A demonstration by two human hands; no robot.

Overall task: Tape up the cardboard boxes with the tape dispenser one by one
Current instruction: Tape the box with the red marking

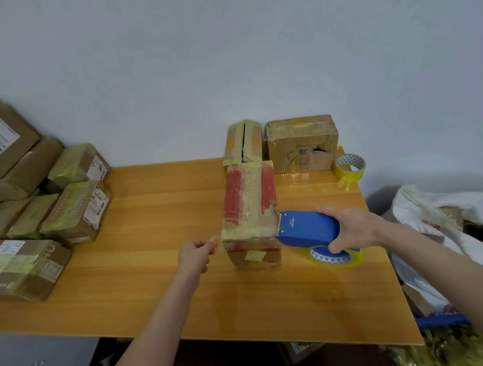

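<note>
Cardboard box [248, 208], red-patched, yellow-taped; left hand [195, 255] pinching tape end [216, 239], right hand [352, 228] gripping dispenser [305, 227].

Orange wooden table [166, 277], glossy top, set against pale grey wall [223, 53]. Spare yellow tape roll [349, 167] on edge at far right table corner, near wall. White sack [452, 208] crumpled beside table's right edge. Blue item [442, 320] below sack, too blurred to identify.
</note>
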